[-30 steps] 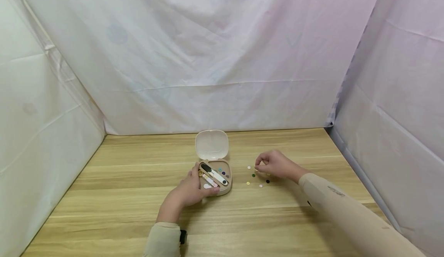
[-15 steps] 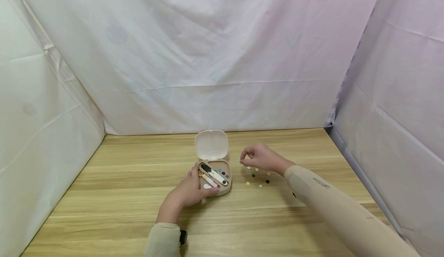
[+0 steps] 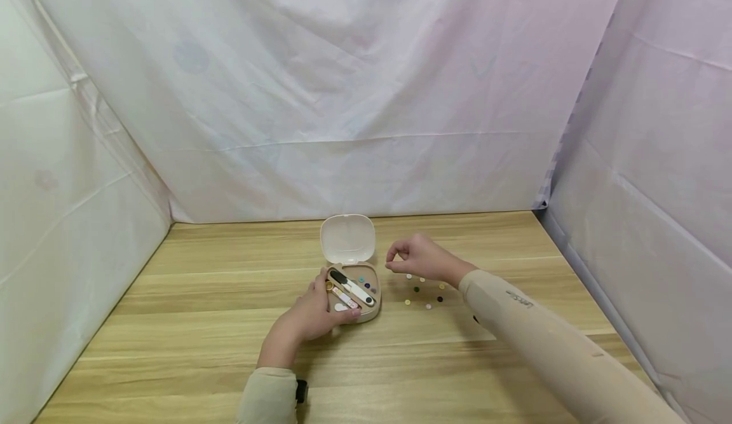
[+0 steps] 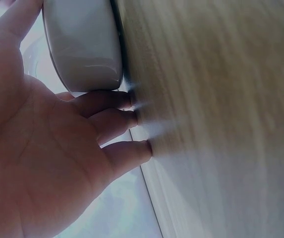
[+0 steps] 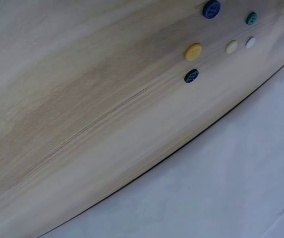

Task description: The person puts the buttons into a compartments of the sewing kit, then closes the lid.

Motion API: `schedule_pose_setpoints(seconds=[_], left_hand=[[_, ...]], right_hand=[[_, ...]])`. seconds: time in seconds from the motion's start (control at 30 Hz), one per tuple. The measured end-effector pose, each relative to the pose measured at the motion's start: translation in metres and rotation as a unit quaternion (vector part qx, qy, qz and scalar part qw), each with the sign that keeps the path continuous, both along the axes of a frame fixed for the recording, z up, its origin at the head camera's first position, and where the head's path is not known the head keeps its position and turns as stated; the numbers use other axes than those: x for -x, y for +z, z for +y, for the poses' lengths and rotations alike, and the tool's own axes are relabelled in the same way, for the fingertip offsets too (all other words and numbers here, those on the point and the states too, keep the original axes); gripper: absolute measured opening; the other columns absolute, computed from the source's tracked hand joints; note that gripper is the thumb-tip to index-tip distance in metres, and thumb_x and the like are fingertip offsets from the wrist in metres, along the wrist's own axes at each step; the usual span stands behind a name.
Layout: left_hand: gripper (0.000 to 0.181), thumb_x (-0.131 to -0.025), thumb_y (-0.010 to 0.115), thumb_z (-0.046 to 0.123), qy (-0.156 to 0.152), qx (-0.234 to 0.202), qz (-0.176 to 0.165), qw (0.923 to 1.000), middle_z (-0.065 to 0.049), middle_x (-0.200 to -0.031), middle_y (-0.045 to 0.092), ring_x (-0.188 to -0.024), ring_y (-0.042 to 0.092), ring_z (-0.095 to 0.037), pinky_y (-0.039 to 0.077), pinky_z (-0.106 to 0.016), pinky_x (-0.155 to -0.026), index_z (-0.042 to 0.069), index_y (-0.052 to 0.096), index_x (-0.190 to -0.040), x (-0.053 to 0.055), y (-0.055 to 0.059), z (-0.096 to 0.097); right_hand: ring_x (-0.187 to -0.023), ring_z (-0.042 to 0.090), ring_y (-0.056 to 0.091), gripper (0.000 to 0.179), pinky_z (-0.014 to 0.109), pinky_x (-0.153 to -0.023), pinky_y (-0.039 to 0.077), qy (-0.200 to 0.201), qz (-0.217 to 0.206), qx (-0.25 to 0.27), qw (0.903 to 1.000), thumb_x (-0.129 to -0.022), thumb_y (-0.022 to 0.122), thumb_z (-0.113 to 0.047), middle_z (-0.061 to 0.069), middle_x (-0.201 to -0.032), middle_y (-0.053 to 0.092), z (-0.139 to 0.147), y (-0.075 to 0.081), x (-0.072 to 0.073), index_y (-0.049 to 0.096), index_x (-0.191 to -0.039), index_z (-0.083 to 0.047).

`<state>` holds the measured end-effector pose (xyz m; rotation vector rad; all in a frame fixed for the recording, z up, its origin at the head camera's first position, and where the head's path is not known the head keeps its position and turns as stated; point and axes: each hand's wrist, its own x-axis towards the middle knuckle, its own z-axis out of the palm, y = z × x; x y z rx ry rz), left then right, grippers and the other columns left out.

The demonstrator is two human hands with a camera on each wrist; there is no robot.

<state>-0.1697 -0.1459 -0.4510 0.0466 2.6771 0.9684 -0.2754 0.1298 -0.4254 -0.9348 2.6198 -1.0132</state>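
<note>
An open beige sewing case stands on the table, its lid raised behind. My left hand grips its left side, thumb on the front rim; in the left wrist view, fingertips touch the tabletop beside the case wall. Inside lie a white-handled tool with a black end, a patterned strip with a brass ring, and several buttons in the right compartment. My right hand hovers right of the case, thumb and forefinger pinched together, seemingly on a button too small to make out.
Several loose buttons lie scattered right of the case, under and in front of my right hand. The right wrist view shows a yellow button and a blue button among them. White cloth hangs behind the table.
My right hand has lifted from among the loose buttons and moved left towards the case, fingertips still pinched. The left hand keeps its grip on the case.
</note>
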Motion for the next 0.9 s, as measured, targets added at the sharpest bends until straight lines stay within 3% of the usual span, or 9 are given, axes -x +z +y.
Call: schedule_pose_setpoints(seconds=[0.6,0.9], left_hand=[[0.133,-0.084,0.081,0.068,-0.006,0.000,0.001,1.0000,-0.033,-0.170,0.028,-0.152,0.037,-0.059,0.038,-0.070,-0.121,0.001,0.006,-0.170,0.000,0.001,-0.001],[0.132,-0.084,0.081,0.067,-0.005,-0.001,-0.003,1.0000,-0.033,-0.170,0.028,-0.152,0.037,-0.059,0.037,-0.070,-0.121,0.001,0.007,-0.170,-0.001,0.005,-0.001]], right_hand=[[-0.055,0.001,0.036,0.004,0.017,-0.051,0.029,0.042,0.008,-0.009,0.9990,-0.095,0.078,-0.015,-0.011,-0.059,0.042,-0.024,-0.010,-0.007,0.081,-0.092,-0.012],[-0.056,0.000,0.037,0.004,0.017,-0.051,0.029,0.035,-0.002,-0.019,0.9992,-0.093,0.079,-0.015,-0.011,-0.059,0.043,-0.030,-0.015,-0.008,0.082,-0.092,-0.013]])
